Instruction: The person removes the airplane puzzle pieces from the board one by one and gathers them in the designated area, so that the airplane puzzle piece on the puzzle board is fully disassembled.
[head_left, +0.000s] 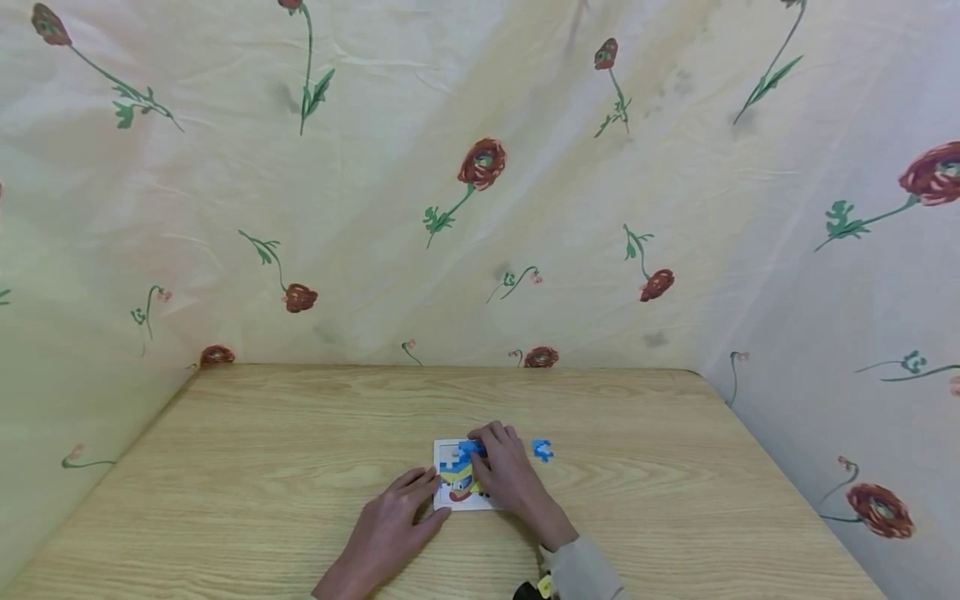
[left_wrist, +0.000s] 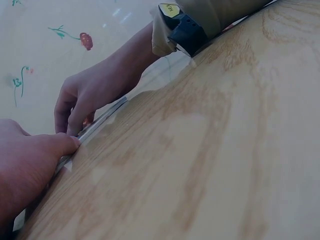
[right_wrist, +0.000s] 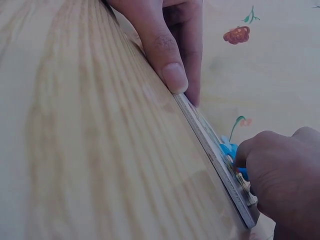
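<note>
A small jigsaw puzzle board (head_left: pixel 442 504) with a white frame and a blue, yellow and red picture lies flat on the table. My left hand (head_left: pixel 393 525) steadies its near left corner, thumb at the front edge and fingers along the left side. Over the right part of the board is my right hand (head_left: pixel 510 471), whose bent fingers pinch a blue puzzle piece (right_wrist: pixel 230 149) that stands up a little from the surface. The right hand hides much of the picture. A loose blue and white puzzle piece (head_left: pixel 542 450) lies just right of the board.
The wooden table (head_left: pixel 262 467) reaches back to a flowered cloth (head_left: pixel 375 208) hanging behind it and at both sides. A dark wrist strap with a yellow label (left_wrist: pixel 187 32) sits on the right forearm, by a pale sleeve (head_left: pixel 588 571).
</note>
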